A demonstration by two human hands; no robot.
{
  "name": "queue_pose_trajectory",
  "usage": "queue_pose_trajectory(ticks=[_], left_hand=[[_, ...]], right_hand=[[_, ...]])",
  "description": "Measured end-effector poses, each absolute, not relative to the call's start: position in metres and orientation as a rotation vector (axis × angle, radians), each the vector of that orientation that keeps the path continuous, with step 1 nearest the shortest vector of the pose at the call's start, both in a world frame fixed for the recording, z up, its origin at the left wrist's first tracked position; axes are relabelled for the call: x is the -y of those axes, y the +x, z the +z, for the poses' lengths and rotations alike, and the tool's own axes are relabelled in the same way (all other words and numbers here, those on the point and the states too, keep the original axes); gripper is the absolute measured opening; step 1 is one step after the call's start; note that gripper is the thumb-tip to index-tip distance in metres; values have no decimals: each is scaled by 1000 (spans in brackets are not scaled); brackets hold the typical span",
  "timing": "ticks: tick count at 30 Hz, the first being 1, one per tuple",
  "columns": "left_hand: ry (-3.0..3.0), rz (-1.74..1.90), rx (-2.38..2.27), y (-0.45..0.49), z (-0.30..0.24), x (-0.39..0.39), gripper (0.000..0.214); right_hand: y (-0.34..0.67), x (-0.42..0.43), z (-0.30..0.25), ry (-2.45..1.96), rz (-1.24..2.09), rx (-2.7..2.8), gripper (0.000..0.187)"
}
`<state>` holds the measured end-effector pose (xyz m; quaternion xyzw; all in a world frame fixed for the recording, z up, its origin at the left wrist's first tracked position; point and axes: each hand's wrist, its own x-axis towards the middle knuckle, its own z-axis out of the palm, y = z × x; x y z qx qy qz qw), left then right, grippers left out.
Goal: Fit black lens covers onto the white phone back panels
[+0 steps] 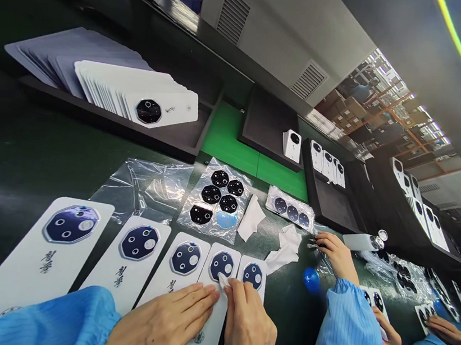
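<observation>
My right hand (pixel 248 327) pinches a small white wipe (pixel 222 280) against the lower edge of the octagonal camera lens (pixel 221 266) on a white phone back panel (pixel 210 328). My left hand (pixel 164 319) lies flat across the same panel, holding it down, and its fingers reach the panel to the left. Several more white panels (pixel 129 261) with dark lens plates sit in a row beside my hands. Farther off lies a plastic sheet of black octagonal lens pieces (pixel 214 204). Crumpled white wipes (pixel 286 249) lie right of it.
A co-worker's blue-sleeved hands (pixel 336 255) work at the right, near a blue rubber blower (pixel 312 280) and a small bottle (pixel 361 242). A stack of panels (pixel 135 89) fills a dark tray at the back. Black trays (pixel 324 173) hold further white panels.
</observation>
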<state>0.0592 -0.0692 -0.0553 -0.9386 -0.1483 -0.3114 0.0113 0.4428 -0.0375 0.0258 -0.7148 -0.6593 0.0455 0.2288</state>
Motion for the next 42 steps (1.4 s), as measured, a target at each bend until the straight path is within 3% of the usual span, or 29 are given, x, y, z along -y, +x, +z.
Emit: queue_pose_trajectory(ticks=[3, 9, 16, 20, 26, 37, 42], left_hand=[[-2916, -979, 472, 57, -50, 67, 44], [-2899, -980, 482, 56, -48, 68, 45], [-2935, -966, 479, 57, -52, 67, 41], [-2957, -965, 483, 57, -56, 69, 37], [-2976, -965, 514, 60, -64, 73, 32], [-2996, -934, 466, 58, -60, 70, 31], [-2981, -962, 458, 37, -42, 68, 45]], right_hand=[[458, 37, 23, -1898, 209, 1791, 46], [454, 41, 14, -1835, 255, 1716, 33], [449, 35, 18, -1829, 270, 1699, 30], [444, 34, 17, -1833, 240, 1699, 35], [437, 40, 19, -1822, 67, 1668, 66], [456, 41, 3, -1699, -201, 1703, 61], [455, 42, 3, -1637, -252, 1730, 60]])
